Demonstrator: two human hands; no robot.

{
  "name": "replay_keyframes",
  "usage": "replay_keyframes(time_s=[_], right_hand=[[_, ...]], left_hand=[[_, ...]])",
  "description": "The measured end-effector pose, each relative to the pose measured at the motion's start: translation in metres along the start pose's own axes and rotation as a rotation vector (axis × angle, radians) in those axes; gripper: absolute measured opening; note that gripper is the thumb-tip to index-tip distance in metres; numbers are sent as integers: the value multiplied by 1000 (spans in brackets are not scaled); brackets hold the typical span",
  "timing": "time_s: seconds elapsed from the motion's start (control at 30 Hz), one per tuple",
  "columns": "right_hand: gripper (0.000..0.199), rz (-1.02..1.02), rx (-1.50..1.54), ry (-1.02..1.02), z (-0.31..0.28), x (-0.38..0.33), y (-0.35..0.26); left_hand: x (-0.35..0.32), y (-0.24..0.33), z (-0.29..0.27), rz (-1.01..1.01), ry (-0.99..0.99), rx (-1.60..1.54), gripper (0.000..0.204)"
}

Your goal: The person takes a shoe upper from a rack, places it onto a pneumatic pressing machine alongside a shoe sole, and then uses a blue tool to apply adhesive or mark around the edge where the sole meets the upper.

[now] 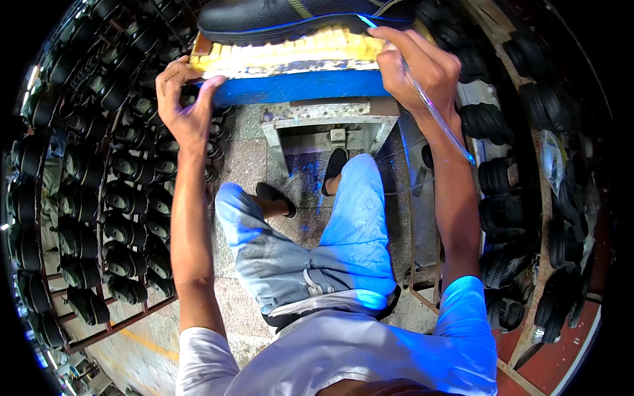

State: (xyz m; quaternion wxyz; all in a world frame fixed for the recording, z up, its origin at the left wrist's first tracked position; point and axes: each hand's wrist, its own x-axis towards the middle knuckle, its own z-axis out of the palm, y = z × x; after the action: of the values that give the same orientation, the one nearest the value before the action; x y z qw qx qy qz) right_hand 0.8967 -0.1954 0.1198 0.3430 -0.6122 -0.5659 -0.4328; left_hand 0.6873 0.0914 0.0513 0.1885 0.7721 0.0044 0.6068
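Observation:
A black shoe [277, 23] with yellow stitching lies sideways at the top of the view, partly cut off by the upper edge. Under it is a padded board [264, 63] with a yellow ribbed top, above a blue front edge. My left hand [185, 99] grips the board's left corner, thumb against the front and fingers curled at the side. In my right hand [422, 72] is a thin, clear pen-like stick [432, 109], pinched by the fingers. Its bright blue tip meets the shoe's lower edge near the sole; its tail slants back over my wrist.
Racks of black shoes [122, 198] stand close on my left. More black shoes [502, 211] fill a shelf on my right, with a clear plastic bag [553, 158]. A pale metal stand [274, 142] is under the board, in front of my knees. Blue light falls from the right.

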Motion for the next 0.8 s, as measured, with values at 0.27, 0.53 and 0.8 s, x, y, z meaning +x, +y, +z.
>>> replay_keyframes(time_s=[0.27, 0.53, 0.8], right_hand=[[22, 83, 32, -88, -55, -7, -24], [21, 41, 282, -58, -21, 3, -45], [19, 56, 232, 89, 43, 15, -41]], left_hand=[[45, -37, 34, 33, -74, 379, 37], [-51, 104, 26, -147, -74, -182, 30], [-21, 42, 7, -519, -63, -255, 58]])
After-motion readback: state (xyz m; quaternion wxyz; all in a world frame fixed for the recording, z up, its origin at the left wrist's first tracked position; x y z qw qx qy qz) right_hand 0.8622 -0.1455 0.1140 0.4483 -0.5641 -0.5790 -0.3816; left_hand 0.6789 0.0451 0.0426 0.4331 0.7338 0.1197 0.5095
